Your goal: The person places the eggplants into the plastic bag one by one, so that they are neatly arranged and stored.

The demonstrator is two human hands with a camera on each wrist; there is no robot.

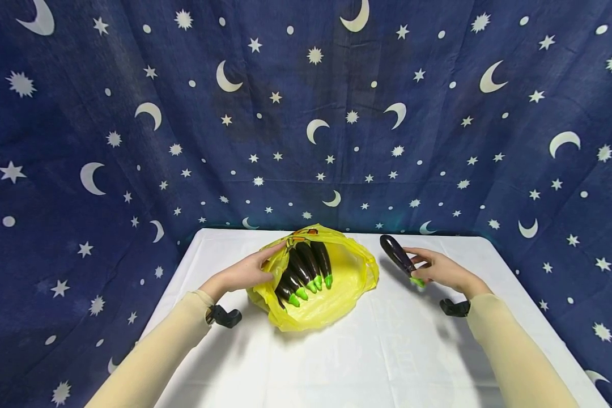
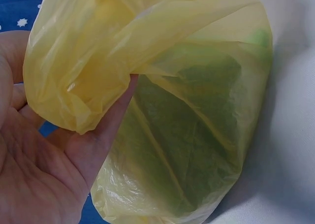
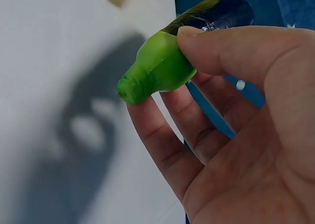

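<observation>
A yellow plastic bag (image 1: 349, 263) lies on the table with its mouth spread toward me. Inside it several dark eggplants (image 1: 306, 265) with green stem caps lie side by side, caps facing the opening. At the bag's left edge my left hand (image 1: 247, 275) grips the film; the left wrist view shows the thin plastic folded over the fingers. To the right of the bag, my right hand (image 1: 441, 271) pinches another eggplant (image 1: 398, 255) near its green cap (image 3: 162, 61), between thumb and fingers. This eggplant is tilted, its dark end pointing away, with a shadow on the cloth beside it.
A white cloth covers the table (image 1: 336, 368). Dark blue curtains (image 1: 285, 141) printed with moons and stars stand behind it and on both sides. Each wrist wears a black camera mount (image 1: 455, 307).
</observation>
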